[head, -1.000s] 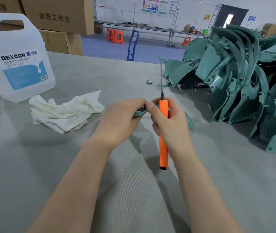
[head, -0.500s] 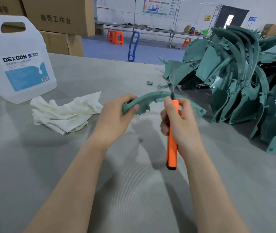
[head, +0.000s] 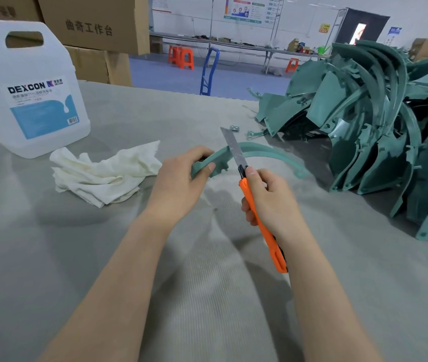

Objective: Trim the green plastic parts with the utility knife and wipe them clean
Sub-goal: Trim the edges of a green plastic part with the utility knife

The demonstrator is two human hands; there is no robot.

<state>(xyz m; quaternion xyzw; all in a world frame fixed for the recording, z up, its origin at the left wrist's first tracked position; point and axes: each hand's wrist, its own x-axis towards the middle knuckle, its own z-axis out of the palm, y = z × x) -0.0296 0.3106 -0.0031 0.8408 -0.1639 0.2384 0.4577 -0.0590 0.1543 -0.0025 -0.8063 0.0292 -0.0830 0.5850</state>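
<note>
- Two hands engaged. Your left hand grips one end of the curved green part, thumb on top, fingers curled under. Your right hand is clamped round the orange handle of the utility knife, thumb up by the blade mount.
- Part location: held over the middle of the bench, arching toward the right edge. Cannot tell whether its far tip rests on the bench.
- Blade: run out long, lying across the part's edge, just beside your left thumb.
- Risk 1: a slip along the edge would carry the blade into your left thumb or fingers, since they sit right next to the cut.
- Risk 2: that much exposed blade will likely flex under side load; it could wander, gouge the part, or snap.
- Risk 3: you hold the part at one end only. Cutting pressure may pivot or spring the arc, and the cut then jumps.
- Pile of green parts at the right edge; likely much work left.
- Cloth and jug lie toward the far left corner. Reaching there with the knife open in hand risks a nick; wiping judged not yet begun on this part.
</note>
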